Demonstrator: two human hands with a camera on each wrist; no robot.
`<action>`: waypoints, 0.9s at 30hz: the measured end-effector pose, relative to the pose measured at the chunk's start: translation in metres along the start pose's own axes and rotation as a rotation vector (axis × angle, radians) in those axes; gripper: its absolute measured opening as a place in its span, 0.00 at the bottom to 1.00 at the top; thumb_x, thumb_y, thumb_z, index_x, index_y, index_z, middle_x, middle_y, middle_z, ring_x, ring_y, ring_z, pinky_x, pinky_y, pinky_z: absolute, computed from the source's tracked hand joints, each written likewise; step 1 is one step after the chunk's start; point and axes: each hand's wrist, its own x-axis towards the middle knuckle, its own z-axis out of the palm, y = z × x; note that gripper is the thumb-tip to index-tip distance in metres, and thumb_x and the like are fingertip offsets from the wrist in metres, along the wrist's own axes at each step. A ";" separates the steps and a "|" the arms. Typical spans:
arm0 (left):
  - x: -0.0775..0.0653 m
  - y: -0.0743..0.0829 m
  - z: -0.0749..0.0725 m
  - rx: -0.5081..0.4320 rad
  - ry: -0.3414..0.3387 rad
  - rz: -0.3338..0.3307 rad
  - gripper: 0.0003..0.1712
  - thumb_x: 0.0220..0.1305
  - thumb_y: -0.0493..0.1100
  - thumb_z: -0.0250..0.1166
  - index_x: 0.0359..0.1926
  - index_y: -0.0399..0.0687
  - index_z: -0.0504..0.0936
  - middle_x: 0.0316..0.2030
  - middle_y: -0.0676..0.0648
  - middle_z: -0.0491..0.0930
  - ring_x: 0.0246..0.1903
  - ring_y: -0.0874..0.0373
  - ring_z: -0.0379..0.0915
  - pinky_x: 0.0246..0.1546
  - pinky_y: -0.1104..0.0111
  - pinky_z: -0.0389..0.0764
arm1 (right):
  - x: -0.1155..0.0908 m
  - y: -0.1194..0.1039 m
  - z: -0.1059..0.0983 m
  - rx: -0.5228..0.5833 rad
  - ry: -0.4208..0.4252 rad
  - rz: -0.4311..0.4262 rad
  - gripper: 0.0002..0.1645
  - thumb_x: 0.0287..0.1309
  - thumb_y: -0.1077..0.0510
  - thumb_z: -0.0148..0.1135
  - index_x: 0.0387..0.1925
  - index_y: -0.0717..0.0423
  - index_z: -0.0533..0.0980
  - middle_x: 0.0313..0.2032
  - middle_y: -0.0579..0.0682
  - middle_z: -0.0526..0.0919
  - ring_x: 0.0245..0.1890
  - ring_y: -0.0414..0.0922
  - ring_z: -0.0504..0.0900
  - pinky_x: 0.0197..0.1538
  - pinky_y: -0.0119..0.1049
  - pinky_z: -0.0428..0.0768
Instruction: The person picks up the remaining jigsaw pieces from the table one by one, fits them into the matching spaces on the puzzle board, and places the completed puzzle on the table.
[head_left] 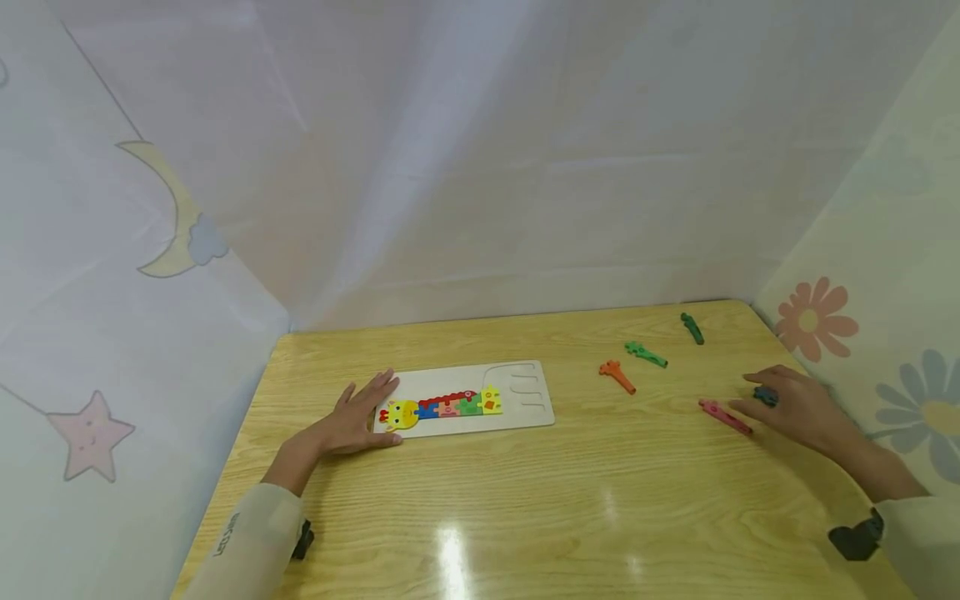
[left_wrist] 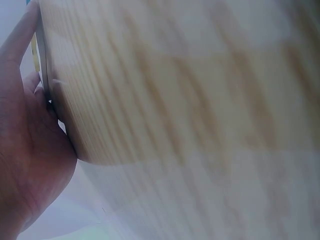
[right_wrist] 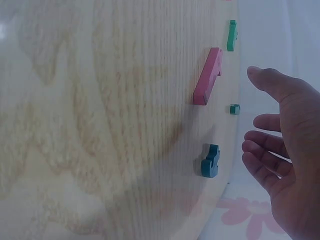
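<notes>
Cream board (head_left: pixel 517 417): it lies flat on the table (head_left: pixel 525 508), between 10 and 11 o'clock from the table's middle; carved lines (head_left: pixel 527 392) show at its 3 o'clock end.
Giraffe (head_left: pixel 457 407): in the board, its yellow head (head_left: pixel 404 414) sits toward 9 o'clock; from there toward 3 o'clock follow blue, pink, green and yellow blocks, with a red strip (head_left: pixel 446 398) along their 12 o'clock side.
Left hand (head_left: pixel 351 421): it is at the board's 9 o'clock end and touches it; thumb and fingers are spread wide there.
Right hand (head_left: pixel 798 408): thumb and fingers stand wide apart and hold nothing; the hand is above the table, near the teal piece (right_wrist: pixel 209 165).
Teal piece: it lies at 2 o'clock from the pink stick (head_left: pixel 725 417).
Other sticks: the orange stick (head_left: pixel 619 378) lies at 3 o'clock from the board, the light green stick (head_left: pixel 648 355) at 2 o'clock from the orange one, the dark green stick (head_left: pixel 693 328) at 2 o'clock again, farther.
Cloth (head_left: pixel 525 183): it stands behind the table at 12 o'clock.
</notes>
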 end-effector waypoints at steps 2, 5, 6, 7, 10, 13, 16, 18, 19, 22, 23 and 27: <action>0.000 0.000 0.000 -0.001 0.000 -0.001 0.63 0.65 0.67 0.71 0.86 0.44 0.47 0.86 0.40 0.39 0.84 0.38 0.34 0.78 0.34 0.27 | -0.001 0.002 0.000 0.003 -0.004 0.005 0.34 0.48 0.52 0.85 0.49 0.73 0.85 0.46 0.74 0.84 0.33 0.63 0.87 0.31 0.57 0.86; 0.000 0.001 -0.001 -0.001 0.001 -0.003 0.63 0.65 0.67 0.71 0.86 0.44 0.47 0.86 0.40 0.39 0.84 0.38 0.34 0.78 0.34 0.27 | -0.003 0.006 0.001 -0.012 -0.004 0.013 0.34 0.49 0.50 0.85 0.48 0.74 0.85 0.45 0.75 0.85 0.30 0.62 0.87 0.31 0.58 0.86; 0.000 0.001 -0.001 -0.002 0.003 -0.004 0.63 0.65 0.67 0.71 0.86 0.44 0.47 0.86 0.40 0.40 0.84 0.38 0.34 0.78 0.34 0.27 | -0.003 0.007 0.002 -0.018 -0.006 0.019 0.35 0.49 0.49 0.85 0.48 0.74 0.85 0.45 0.76 0.84 0.30 0.62 0.87 0.31 0.59 0.85; 0.000 0.002 -0.001 -0.003 0.004 -0.003 0.63 0.65 0.66 0.71 0.86 0.44 0.48 0.86 0.40 0.40 0.84 0.38 0.34 0.78 0.34 0.27 | -0.004 0.008 0.002 -0.022 -0.007 0.023 0.35 0.49 0.48 0.84 0.48 0.74 0.85 0.45 0.76 0.84 0.29 0.62 0.87 0.31 0.59 0.85; 0.000 0.003 -0.002 -0.004 0.003 -0.004 0.63 0.65 0.66 0.71 0.86 0.44 0.48 0.86 0.40 0.40 0.84 0.38 0.35 0.78 0.34 0.28 | -0.006 0.010 0.003 -0.039 -0.013 0.038 0.37 0.50 0.46 0.84 0.47 0.75 0.85 0.45 0.77 0.84 0.31 0.65 0.86 0.33 0.62 0.85; 0.000 0.003 -0.002 -0.004 -0.001 -0.005 0.63 0.65 0.66 0.71 0.86 0.44 0.47 0.86 0.40 0.40 0.84 0.38 0.34 0.78 0.34 0.27 | -0.008 0.012 0.004 -0.059 -0.015 0.040 0.37 0.50 0.44 0.84 0.46 0.75 0.85 0.44 0.77 0.84 0.34 0.68 0.86 0.36 0.64 0.85; 0.000 0.004 -0.002 -0.010 -0.003 -0.005 0.63 0.65 0.66 0.71 0.86 0.44 0.47 0.86 0.39 0.39 0.84 0.37 0.34 0.78 0.34 0.27 | -0.010 0.014 0.005 -0.072 -0.003 0.027 0.36 0.48 0.45 0.84 0.44 0.74 0.86 0.42 0.76 0.85 0.34 0.68 0.86 0.35 0.64 0.84; 0.000 0.004 -0.002 -0.014 -0.005 -0.005 0.63 0.65 0.66 0.71 0.86 0.44 0.47 0.86 0.40 0.39 0.84 0.36 0.34 0.78 0.34 0.27 | -0.011 0.016 0.005 -0.073 0.000 0.025 0.34 0.47 0.46 0.85 0.43 0.73 0.86 0.41 0.76 0.85 0.33 0.68 0.86 0.34 0.64 0.85; 0.000 0.004 -0.002 -0.014 -0.006 -0.005 0.64 0.64 0.66 0.71 0.86 0.44 0.47 0.86 0.40 0.39 0.84 0.36 0.34 0.78 0.34 0.26 | -0.011 0.017 0.006 -0.078 -0.002 0.030 0.34 0.47 0.46 0.84 0.42 0.73 0.86 0.41 0.76 0.85 0.33 0.68 0.86 0.34 0.64 0.85; 0.001 0.004 -0.002 -0.017 -0.009 -0.005 0.64 0.65 0.66 0.71 0.86 0.44 0.47 0.86 0.40 0.39 0.84 0.37 0.34 0.78 0.34 0.26 | -0.012 0.020 0.008 -0.088 -0.025 0.053 0.35 0.49 0.44 0.83 0.42 0.74 0.86 0.42 0.78 0.84 0.34 0.69 0.85 0.35 0.64 0.84; 0.001 0.003 -0.002 -0.015 -0.009 -0.006 0.64 0.65 0.66 0.72 0.86 0.44 0.47 0.86 0.40 0.39 0.84 0.37 0.34 0.78 0.34 0.26 | -0.013 0.021 0.009 -0.091 -0.030 0.057 0.36 0.50 0.44 0.83 0.43 0.75 0.86 0.42 0.78 0.84 0.35 0.69 0.85 0.36 0.64 0.85; 0.001 0.002 -0.001 -0.017 -0.008 -0.011 0.64 0.65 0.66 0.72 0.86 0.44 0.47 0.86 0.41 0.39 0.84 0.39 0.34 0.78 0.35 0.26 | -0.015 0.025 0.012 -0.080 -0.028 0.052 0.36 0.50 0.44 0.83 0.42 0.76 0.85 0.42 0.78 0.84 0.37 0.70 0.85 0.36 0.64 0.85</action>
